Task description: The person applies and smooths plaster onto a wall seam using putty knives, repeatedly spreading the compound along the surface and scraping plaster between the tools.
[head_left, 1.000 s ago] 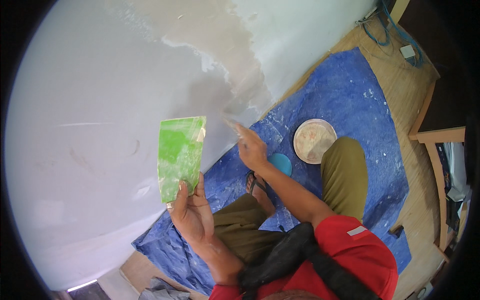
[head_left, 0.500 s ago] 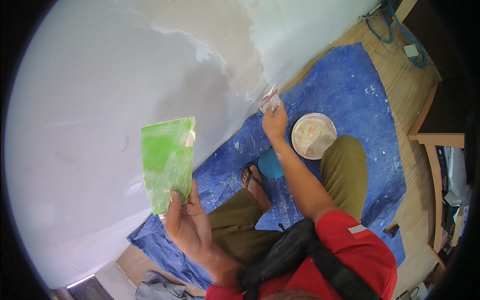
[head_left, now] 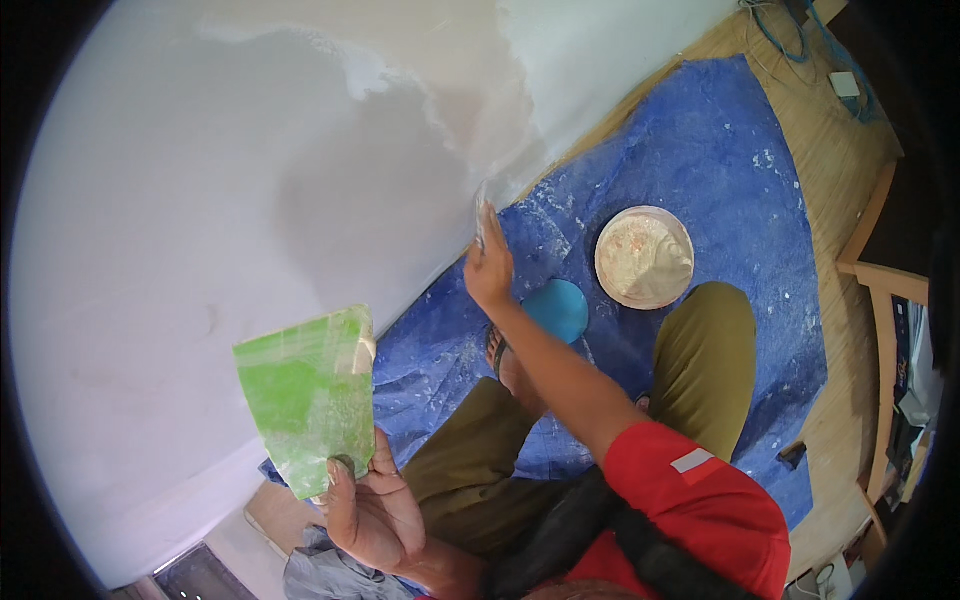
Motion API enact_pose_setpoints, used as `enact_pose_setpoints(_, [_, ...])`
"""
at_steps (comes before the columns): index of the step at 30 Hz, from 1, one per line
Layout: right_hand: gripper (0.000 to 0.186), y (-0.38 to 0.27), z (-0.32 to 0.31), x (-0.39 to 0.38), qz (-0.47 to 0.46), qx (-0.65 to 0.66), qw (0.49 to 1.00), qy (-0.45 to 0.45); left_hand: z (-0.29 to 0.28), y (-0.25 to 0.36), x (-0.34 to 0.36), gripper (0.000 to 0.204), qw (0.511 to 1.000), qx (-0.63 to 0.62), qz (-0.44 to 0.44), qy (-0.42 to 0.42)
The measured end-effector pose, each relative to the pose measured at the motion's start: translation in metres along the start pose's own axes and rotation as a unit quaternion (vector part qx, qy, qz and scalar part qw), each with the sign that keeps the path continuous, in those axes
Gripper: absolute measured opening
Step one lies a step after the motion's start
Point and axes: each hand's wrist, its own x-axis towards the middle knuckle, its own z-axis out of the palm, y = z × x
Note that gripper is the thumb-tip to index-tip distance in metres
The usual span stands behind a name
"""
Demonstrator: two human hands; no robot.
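My left hand [head_left: 375, 510] pinches the narrow lower end of a green putty spreader [head_left: 310, 390], flat and tapered, with whitish smears and a pale lump at its right edge. At the foot of the wall [head_left: 230, 180], my right hand [head_left: 490, 262] is closed on a thin putty scraper blade [head_left: 481, 222], seen nearly edge-on. Its tip is at or very near the wall surface. A patch of beige-grey putty [head_left: 470, 110] covers the wall above it. Right of that hand stands a round tub [head_left: 640, 262] of whitish putty.
A blue sheet [head_left: 720, 150] with white spatters covers the wooden floor [head_left: 840, 180]. A turquoise round lid or bowl [head_left: 556, 310] lies by my foot, partly behind my right forearm. Wooden furniture [head_left: 885, 330] stands at the right, cables [head_left: 785, 35] at the far right. Grey cloth [head_left: 340, 570] lies lower left.
My right hand has moved left and nearer, away from the tub, and the blade has turned edge-on at the wall. The left hand and green spreader have moved lower and left.
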Motion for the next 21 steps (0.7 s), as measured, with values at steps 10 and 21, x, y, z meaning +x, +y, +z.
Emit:
enact_pose_setpoints(10, [0.013,0.057,-0.171,0.074,0.405,0.389,0.826,-0.053,0.012,-0.01,0.024,0.035,0.996,0.031,-0.01,-0.085])
enact_pose_setpoints(21, [0.028,0.061,-0.368,0.144,0.227,-0.018,0.969,-0.093,0.043,-0.101,0.046,0.031,0.968,0.177,-0.119,-0.13])
